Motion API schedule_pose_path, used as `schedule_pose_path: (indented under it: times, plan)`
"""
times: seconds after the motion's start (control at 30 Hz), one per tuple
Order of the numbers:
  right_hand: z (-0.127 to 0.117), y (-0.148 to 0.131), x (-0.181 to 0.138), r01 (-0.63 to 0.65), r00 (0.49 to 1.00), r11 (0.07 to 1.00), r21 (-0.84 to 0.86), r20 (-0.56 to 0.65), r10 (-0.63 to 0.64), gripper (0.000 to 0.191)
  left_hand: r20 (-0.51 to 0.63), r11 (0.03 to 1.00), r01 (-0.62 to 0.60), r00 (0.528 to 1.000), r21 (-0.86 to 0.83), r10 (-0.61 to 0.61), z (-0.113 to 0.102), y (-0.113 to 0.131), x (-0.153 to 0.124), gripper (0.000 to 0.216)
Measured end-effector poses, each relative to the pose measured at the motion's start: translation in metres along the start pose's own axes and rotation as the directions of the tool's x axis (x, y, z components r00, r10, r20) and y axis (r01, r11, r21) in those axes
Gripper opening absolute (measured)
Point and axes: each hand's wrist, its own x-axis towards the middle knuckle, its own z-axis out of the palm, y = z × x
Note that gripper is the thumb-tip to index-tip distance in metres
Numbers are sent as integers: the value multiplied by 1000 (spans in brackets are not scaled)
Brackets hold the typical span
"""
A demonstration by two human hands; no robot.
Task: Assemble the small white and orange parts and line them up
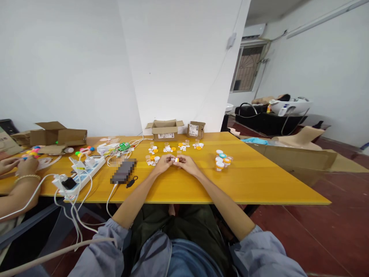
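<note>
My left hand (163, 164) and my right hand (187, 164) meet over the middle of the table, fingertips close together. Pinched in my right hand is a small white and orange plastic piece (177, 160). The fingers of my left hand are closed at its left side, around something small and whitish that I cannot make out. Just beyond the hands lie several small groups of white plastic parts (167, 148) with orange rings (154, 151) and clear cups (166, 144). To the right stands a cluster of small clear jars (219, 165) with white, orange and teal lids.
Two cardboard boxes (165, 130) stand at the back edge. On the left are a power strip (89, 171) with tangled white cables, a dark blurred device (123, 172) and a black key-like item (132, 181). Another person's hands (27, 165) work at far left among colourful balls.
</note>
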Motion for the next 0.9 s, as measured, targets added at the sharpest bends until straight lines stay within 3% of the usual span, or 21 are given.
schedule_pose_path:
  times: [0.53, 0.9]
  plan:
    - [0, 2, 1, 106, 994, 980, -165, 0, -108, 28, 17, 1000, 1, 1000, 11, -1, -2, -10, 1, 16]
    - [0, -4, -2, 123, 992, 979, -164, 44, -117, 29, 21, 1000, 2, 1000, -8, -1, -3, -10, 1, 14]
